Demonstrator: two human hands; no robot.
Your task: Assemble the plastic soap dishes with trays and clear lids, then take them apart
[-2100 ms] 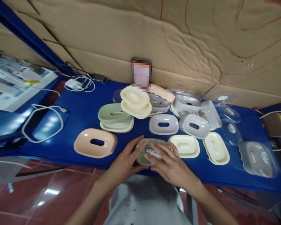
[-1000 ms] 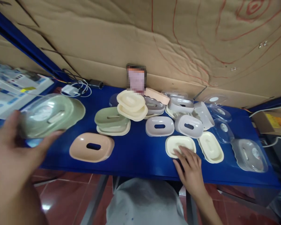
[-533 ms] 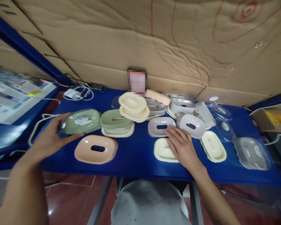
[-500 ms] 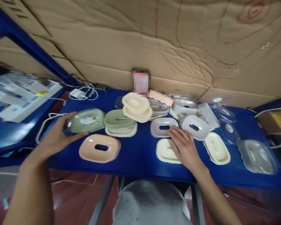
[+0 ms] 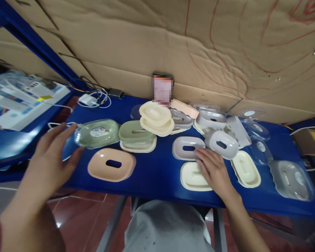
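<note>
My left hand [image 5: 54, 157], fingers spread and holding nothing, is just left of a green soap dish [image 5: 109, 134] under a clear lid with a round label. Beside that dish, a green slotted tray [image 5: 128, 131] rests on a cream tray [image 5: 139, 146]. A peach slotted tray [image 5: 96, 164] lies in front of them. My right hand [image 5: 214, 166] lies palm down with fingers stretched out. Its fingertips touch the near right edge of a grey slotted tray [image 5: 180, 150] and reach over a cream tray [image 5: 193, 178], partly covering both.
Two cream trays [image 5: 157, 113] are stacked mid-table on the blue tabletop [image 5: 154, 175], before a propped phone [image 5: 162, 89]. Grey trays [image 5: 228, 145] and clear lids [image 5: 261, 150] crowd the right. A charger with cable [image 5: 88, 100] lies back left; cardboard [image 5: 120, 45] stands behind.
My left hand has let go of the lidded green soap dish and drawn back to the left. My right hand stays by the grey tray. The view has shifted slightly.
</note>
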